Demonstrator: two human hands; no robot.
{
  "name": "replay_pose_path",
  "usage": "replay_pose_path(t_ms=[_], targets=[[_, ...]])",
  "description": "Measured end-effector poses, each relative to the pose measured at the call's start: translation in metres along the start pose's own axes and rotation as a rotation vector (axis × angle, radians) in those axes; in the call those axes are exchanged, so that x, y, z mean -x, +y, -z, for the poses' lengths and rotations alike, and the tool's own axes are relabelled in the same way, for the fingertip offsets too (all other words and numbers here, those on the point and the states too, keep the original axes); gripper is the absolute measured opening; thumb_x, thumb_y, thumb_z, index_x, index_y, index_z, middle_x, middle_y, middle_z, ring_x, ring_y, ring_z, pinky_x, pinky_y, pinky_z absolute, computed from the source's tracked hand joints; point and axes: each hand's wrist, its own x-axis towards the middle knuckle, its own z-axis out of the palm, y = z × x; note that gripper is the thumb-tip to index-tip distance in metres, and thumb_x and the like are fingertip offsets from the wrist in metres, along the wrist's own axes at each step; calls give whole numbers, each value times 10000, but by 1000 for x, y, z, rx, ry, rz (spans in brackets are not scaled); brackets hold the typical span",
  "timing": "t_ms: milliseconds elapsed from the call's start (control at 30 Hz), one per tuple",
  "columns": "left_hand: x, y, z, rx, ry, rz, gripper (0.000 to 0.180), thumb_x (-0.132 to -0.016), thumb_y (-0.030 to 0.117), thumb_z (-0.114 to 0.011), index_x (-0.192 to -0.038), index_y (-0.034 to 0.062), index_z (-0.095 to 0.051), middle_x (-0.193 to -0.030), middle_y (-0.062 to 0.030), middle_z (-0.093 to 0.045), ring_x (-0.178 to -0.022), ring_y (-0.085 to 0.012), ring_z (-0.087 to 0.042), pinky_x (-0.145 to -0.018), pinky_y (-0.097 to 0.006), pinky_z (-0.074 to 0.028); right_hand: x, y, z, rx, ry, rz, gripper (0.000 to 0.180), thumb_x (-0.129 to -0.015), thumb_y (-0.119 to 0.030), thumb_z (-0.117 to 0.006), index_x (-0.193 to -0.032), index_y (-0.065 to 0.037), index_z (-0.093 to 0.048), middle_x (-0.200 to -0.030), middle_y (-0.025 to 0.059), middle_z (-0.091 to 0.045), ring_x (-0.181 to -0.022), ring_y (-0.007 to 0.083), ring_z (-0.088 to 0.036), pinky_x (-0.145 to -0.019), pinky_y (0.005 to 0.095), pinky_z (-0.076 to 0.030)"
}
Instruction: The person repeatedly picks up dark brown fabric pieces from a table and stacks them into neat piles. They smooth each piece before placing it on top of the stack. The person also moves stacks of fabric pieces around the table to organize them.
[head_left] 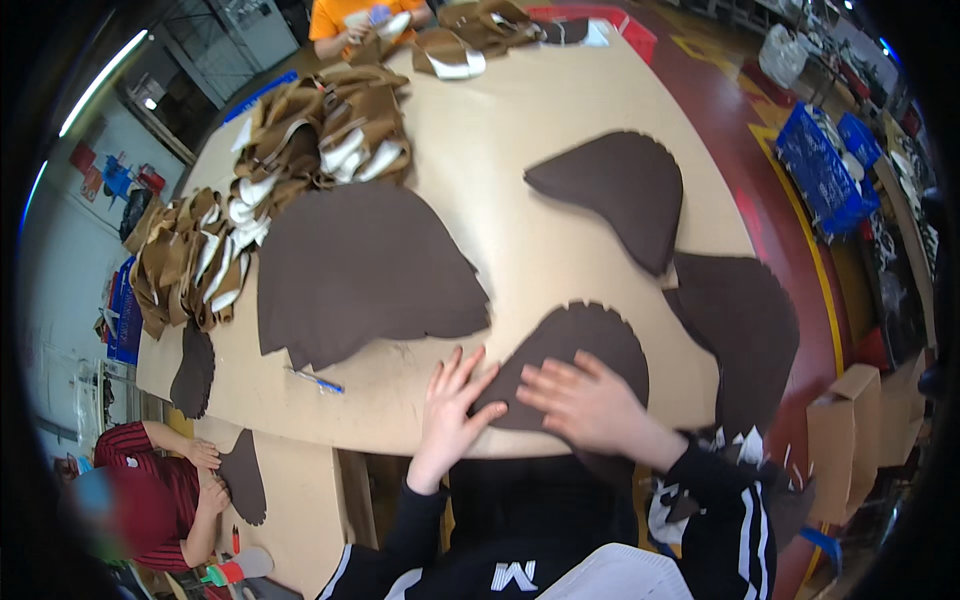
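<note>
Near the table's front edge lies a dark brown cut piece [598,335] with small notches along its rounded far edge. My right hand [590,405] rests flat across its middle, fingers stretched out to the left. My left hand [458,412] is spread at the piece's left edge, fingertips pointing away from me. Neither hand grips anything. Part of the piece hangs over the table edge below my right hand. To the left sits a big dark brown stack or sheet [365,270] with an uneven edge. Another curved dark brown piece [630,185] lies farther back, and one more [745,330] at the right edge.
Brown and white pieces [350,125] are heaped at the far left. A blue pen [318,380] lies left of my hands. A person in orange [365,20] works across the table; another in a striped sleeve [170,490] works at lower left. Cardboard boxes [850,440] stand right.
</note>
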Motion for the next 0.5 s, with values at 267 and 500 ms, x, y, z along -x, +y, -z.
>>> replay_pose_path(t_ms=[267,500], targets=[[0,4,4,-43,46,-2,580,-837,428,-787,-1324,125,-702,-1541,-75,-523,-1498,-358,-368,-1220,-558,-251,5,85,8,-41,29,-440,543,-1062,-336,-496,-1590,-255,-401,-1674,13,-337,-1541,254,-313,-1264,543,-162],[-2,4,6,-25,36,-2,587,-829,426,-795,-1318,115,-699,-1537,-76,-527,-1498,-354,-367,-1219,-543,-251,10,64,-5,136,190,-453,647,-1019,-431,-555,-1580,-148,-402,-1654,76,-363,-1538,282,-314,-1261,535,-168]])
